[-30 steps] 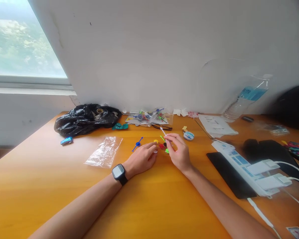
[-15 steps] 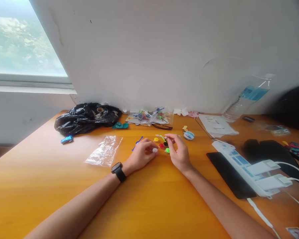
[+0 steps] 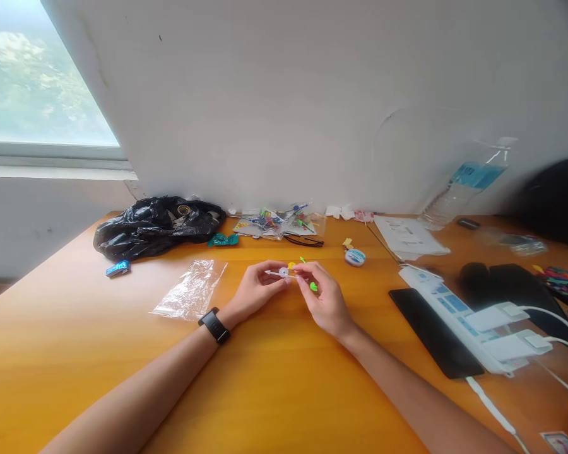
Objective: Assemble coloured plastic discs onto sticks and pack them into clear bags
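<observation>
Both my hands meet over the middle of the orange table. My left hand, with a black watch on its wrist, pinches a small white disc. My right hand pinches a thin white stick that runs through the disc and sticks out to the left. A yellow disc, a green stick and a green disc lie right by the fingers, partly hidden by them.
An empty clear plastic bag lies left of my hands. At the back sit a black bag, a clear packet of coloured pieces, papers and a water bottle. A power strip and phone lie right.
My left hand picked the white disc off the table. My right hand turned the white stick level and brought it to the disc. The hands closed together and the view shifted slightly.
</observation>
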Action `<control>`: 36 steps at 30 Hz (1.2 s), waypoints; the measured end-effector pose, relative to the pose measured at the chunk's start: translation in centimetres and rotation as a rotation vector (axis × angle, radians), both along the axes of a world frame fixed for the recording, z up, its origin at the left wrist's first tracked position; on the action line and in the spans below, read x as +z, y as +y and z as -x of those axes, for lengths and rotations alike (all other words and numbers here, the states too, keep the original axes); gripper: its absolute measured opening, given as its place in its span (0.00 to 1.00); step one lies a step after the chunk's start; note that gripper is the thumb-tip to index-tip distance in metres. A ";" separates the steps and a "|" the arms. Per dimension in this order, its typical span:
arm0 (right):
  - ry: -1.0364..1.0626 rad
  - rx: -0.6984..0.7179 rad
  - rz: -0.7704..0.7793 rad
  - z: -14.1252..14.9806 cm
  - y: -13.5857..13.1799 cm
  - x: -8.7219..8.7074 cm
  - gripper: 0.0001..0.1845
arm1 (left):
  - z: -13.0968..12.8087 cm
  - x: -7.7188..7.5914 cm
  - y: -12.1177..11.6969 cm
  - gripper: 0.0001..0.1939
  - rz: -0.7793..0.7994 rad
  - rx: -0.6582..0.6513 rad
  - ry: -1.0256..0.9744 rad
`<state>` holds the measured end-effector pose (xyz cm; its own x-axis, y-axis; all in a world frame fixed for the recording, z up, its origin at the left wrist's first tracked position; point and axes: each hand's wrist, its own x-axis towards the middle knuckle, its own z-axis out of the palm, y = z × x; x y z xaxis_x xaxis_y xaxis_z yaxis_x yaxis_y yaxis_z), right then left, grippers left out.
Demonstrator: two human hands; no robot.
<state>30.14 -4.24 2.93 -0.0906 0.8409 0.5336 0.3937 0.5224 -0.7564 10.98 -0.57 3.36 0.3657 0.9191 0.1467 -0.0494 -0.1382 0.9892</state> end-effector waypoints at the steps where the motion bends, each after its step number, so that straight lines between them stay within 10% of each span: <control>1: -0.004 0.000 0.003 0.0 0.0 0.0 0.10 | 0.0 0.1 -0.1 0.22 -0.011 -0.010 0.006; 36: -0.174 -0.031 -0.050 -0.4 0.1 0.4 0.07 | -0.1 -1.1 -0.1 0.19 -0.110 -0.036 0.088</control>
